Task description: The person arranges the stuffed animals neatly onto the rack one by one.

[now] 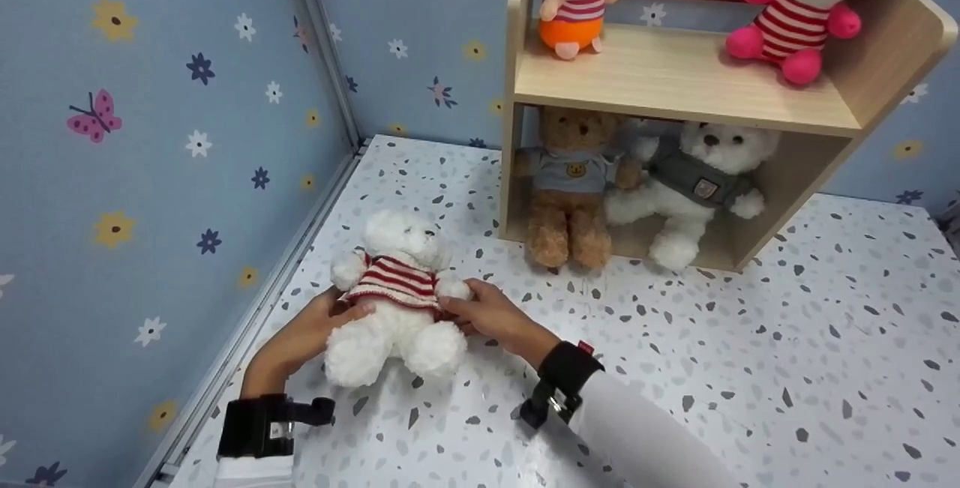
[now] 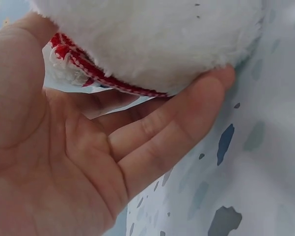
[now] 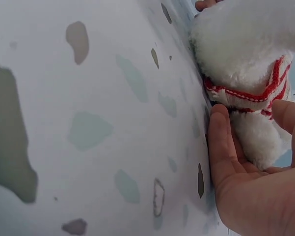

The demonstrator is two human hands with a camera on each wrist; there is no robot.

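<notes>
A white teddy bear (image 1: pixel 394 323) in a red-and-white striped knit sweater (image 1: pixel 395 279) lies on its back on the speckled tabletop, head away from me. From its left side in the head view, my left hand (image 1: pixel 307 330) holds it, thumb over the body. In the left wrist view, that hand's fingers (image 2: pixel 167 123) reach under the white fur. On the opposite side my right hand (image 1: pixel 495 315) grips the bear by the sweater's edge below its arm. The right wrist view shows those fingers (image 3: pixel 221 142) low along the tabletop, with the thumb near the sweater.
A wooden shelf (image 1: pixel 690 109) stands at the back right. Its lower compartment holds a brown teddy bear (image 1: pixel 570 203) and a white bear in a grey top (image 1: pixel 694 181). Two plush toys, one with orange bottoms (image 1: pixel 574 27), sit above. A flowered wall (image 1: pixel 172 196) borders the left.
</notes>
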